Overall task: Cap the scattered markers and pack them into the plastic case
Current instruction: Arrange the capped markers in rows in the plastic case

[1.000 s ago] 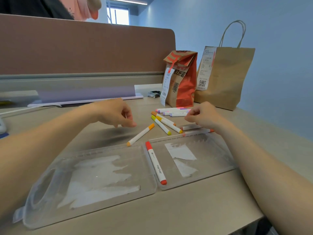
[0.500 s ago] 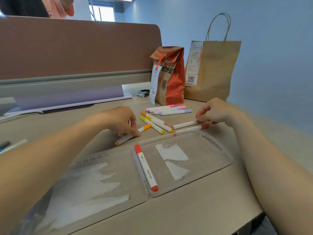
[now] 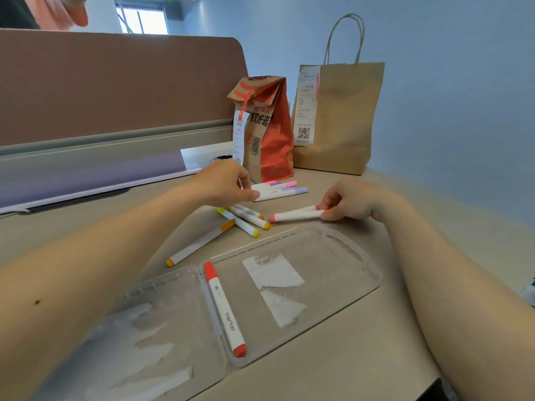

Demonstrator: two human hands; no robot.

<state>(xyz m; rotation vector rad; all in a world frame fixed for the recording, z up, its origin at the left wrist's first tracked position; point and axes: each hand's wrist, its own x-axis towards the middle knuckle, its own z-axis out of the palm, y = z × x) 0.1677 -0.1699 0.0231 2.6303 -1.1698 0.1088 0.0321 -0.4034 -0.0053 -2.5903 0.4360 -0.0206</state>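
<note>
A clear plastic case lies open on the desk, and one red-capped marker rests in its right half along the hinge. My right hand pinches two white markers with reddish caps by their right ends, just beyond the case. My left hand reaches to the pink and purple markers near the red bag, its fingertips on their left ends. An orange-capped marker and several yellow and orange ones lie loose between the hands.
A red paper bag and a brown handled bag stand at the back of the desk. A brown partition runs along the far left. The desk's near edge is close below the case.
My left hand left the orange-capped marker and moved forward to the pink and purple markers. My right hand has lifted the two reddish markers slightly off the desk.
</note>
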